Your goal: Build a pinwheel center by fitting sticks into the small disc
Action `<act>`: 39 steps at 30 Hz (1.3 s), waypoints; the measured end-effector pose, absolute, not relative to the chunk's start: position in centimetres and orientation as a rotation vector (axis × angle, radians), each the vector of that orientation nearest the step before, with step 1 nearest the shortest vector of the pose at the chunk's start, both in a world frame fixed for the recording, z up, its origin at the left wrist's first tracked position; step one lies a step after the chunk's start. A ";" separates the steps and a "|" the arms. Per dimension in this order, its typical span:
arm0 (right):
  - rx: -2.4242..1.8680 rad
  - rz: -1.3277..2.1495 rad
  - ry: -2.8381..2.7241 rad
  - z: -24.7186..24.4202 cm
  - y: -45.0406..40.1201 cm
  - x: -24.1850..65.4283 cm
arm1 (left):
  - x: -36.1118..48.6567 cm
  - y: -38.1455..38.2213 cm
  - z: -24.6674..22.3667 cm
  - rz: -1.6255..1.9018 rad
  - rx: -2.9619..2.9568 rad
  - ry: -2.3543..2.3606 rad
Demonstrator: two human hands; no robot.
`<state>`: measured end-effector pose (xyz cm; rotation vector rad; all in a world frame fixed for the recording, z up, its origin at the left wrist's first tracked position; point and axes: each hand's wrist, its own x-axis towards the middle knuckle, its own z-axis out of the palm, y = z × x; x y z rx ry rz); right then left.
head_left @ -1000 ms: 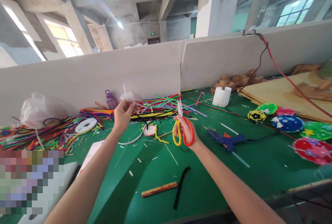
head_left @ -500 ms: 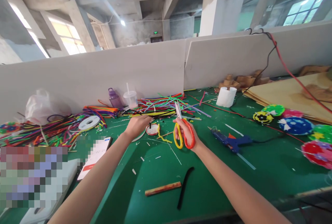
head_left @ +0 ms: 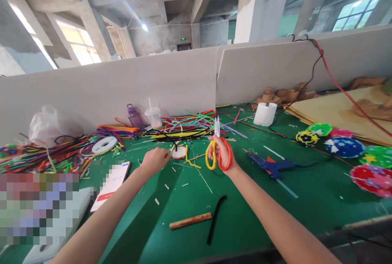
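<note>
My right hand (head_left: 223, 154) holds scissors (head_left: 217, 129) with one yellow and one red handle loop, blades pointing away from me. My left hand (head_left: 155, 161) is closed just left of a small round red-rimmed piece (head_left: 178, 152) with a white middle; whatever its fingers grip, if anything, is too small to name. A dark strand lies over the round piece. Beside that piece trails a yellow fuzzy stem (head_left: 191, 163). Nearer me lie a brown stick (head_left: 190, 220) and a black fuzzy stem (head_left: 216, 220).
Colourful stems (head_left: 190, 123) lie along the partition. A phone (head_left: 110, 186) is at left, a white spool (head_left: 104, 145) behind it. On the right are a blue glue gun (head_left: 269, 164), a white roll (head_left: 265, 114) and bright flower pieces (head_left: 344, 147).
My left hand has moved left and toward me, away from the round piece. My right hand has shifted slightly right with the scissors, whose blades now look closer to upright.
</note>
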<state>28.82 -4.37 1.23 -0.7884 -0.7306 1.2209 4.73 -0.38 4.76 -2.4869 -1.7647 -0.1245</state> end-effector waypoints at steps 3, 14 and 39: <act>-0.811 1.254 -0.724 1.2 -4.4 28.6 | 3.9 -0.8 4.1 -0.168 -2.522 -1.891; -0.782 1.266 -0.658 0.9 -4.1 29.2 | 4.7 -1.9 4.7 -1.029 -2.900 -2.612; -0.940 1.207 -1.545 2.0 -6.1 28.4 | 8.3 -4.9 3.7 -3.244 -2.083 -1.612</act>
